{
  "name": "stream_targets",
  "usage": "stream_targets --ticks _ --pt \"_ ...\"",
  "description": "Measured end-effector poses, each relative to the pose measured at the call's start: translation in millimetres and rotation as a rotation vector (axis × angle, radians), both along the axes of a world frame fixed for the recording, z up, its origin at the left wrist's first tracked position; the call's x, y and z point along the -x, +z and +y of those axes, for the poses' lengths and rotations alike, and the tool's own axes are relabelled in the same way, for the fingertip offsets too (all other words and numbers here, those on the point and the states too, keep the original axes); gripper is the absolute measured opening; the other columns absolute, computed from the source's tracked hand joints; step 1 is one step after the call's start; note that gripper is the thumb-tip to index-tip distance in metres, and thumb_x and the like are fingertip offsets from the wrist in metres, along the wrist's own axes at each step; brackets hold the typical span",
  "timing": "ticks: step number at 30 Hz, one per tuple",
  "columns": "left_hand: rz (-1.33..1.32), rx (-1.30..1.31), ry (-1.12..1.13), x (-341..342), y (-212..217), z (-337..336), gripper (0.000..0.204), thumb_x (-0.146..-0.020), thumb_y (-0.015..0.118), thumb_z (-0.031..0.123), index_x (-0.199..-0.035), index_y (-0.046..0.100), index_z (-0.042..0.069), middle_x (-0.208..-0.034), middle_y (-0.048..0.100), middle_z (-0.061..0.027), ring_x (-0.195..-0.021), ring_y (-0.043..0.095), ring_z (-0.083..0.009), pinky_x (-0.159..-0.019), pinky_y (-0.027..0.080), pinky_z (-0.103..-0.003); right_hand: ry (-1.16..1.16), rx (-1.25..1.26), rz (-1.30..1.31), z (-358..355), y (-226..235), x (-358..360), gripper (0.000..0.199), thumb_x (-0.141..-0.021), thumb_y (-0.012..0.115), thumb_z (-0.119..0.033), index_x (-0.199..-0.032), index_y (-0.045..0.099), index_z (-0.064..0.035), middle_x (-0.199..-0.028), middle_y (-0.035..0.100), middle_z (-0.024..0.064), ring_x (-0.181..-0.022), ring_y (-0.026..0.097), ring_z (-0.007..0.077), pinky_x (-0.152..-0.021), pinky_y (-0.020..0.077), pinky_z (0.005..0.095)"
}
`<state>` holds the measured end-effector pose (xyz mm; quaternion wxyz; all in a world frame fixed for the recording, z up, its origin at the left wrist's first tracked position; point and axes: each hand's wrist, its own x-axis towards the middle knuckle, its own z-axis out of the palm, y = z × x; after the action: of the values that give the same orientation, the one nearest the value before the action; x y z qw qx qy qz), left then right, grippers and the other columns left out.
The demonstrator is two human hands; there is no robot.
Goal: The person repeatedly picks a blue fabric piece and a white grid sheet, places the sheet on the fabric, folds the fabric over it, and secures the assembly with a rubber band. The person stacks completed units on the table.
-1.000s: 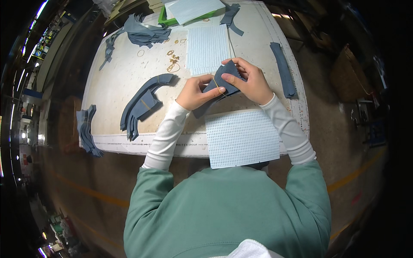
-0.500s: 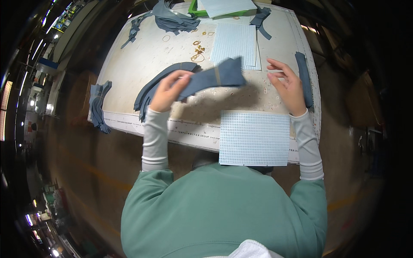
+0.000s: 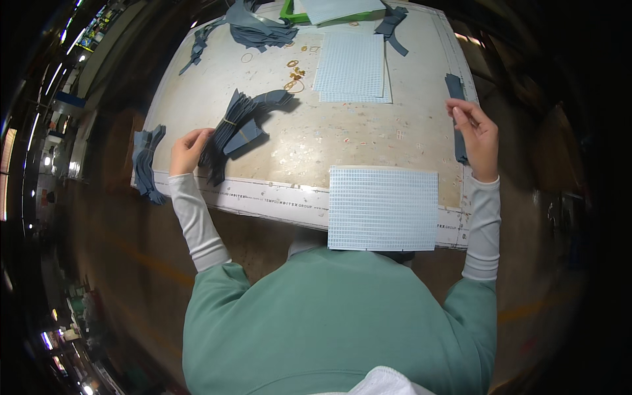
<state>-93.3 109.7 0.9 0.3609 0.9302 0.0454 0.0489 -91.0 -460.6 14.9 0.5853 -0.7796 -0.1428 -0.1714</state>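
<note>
My left hand (image 3: 188,150) rests at the near left of the pale worktable (image 3: 329,138), fingers curled on the end of a banded bundle of dark blue curved fabric pieces (image 3: 238,126). The bundle lies flat and fans out toward the table's middle. My right hand (image 3: 475,135) is at the table's right edge, fingertips bent onto a long stack of dark blue strips (image 3: 454,87) that runs along that edge. Whether it grips the strips is unclear.
A light blue grid sheet (image 3: 383,207) overhangs the front edge before me. Another grid sheet (image 3: 352,64) lies further back, with loose rubber bands (image 3: 293,74) beside it. More blue pieces sit at the left edge (image 3: 146,159) and far side (image 3: 258,31); a green tray (image 3: 289,10) stands behind.
My left hand has carried the blue bundle leftward and laid it down on the table. My right hand has let go of it and swung out to the right-edge strips.
</note>
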Motion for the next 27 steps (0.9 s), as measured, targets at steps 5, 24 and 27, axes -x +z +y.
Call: stream_targets --ticks 5,24,27 --pt "-0.310 0.236 -0.105 -20 27 -73 0.026 -0.098 0.059 0.019 -0.103 0.070 -0.003 -0.097 0.072 -0.0079 -0.093 0.065 -0.0120 -0.087 0.048 -0.025 -0.166 0.131 0.076 -76 -10 -48 0.025 -0.097 0.058 -0.019 -0.115 0.068 -0.0057 -0.099 0.068 -0.0008 -0.086 0.059 0.0063 -0.074 0.0440 0.0194" --pt "0.665 1.358 -0.404 -136 -41 -465 0.052 -0.099 0.045 0.045 -0.118 0.050 -0.004 -0.100 0.051 -0.0099 -0.095 0.053 -0.0248 -0.094 0.045 -0.042 -0.568 0.629 0.543 -42 -48 -130 0.047 -0.075 0.076 -0.040 -0.106 0.073 -0.0049 -0.113 0.069 0.0173 -0.108 0.065 0.0330 -0.094 0.0510 0.0382" --pt "0.668 1.289 -0.386 -139 -49 -469 0.049 -0.099 0.043 0.047 -0.112 0.052 0.001 -0.098 0.051 -0.0080 -0.094 0.052 -0.0234 -0.092 0.044 -0.040 -0.578 0.630 0.577 -41 -49 -130 0.051 -0.071 0.078 -0.041 -0.105 0.072 -0.0027 -0.109 0.069 0.0194 -0.103 0.066 0.0322 -0.090 0.0516 0.0369"
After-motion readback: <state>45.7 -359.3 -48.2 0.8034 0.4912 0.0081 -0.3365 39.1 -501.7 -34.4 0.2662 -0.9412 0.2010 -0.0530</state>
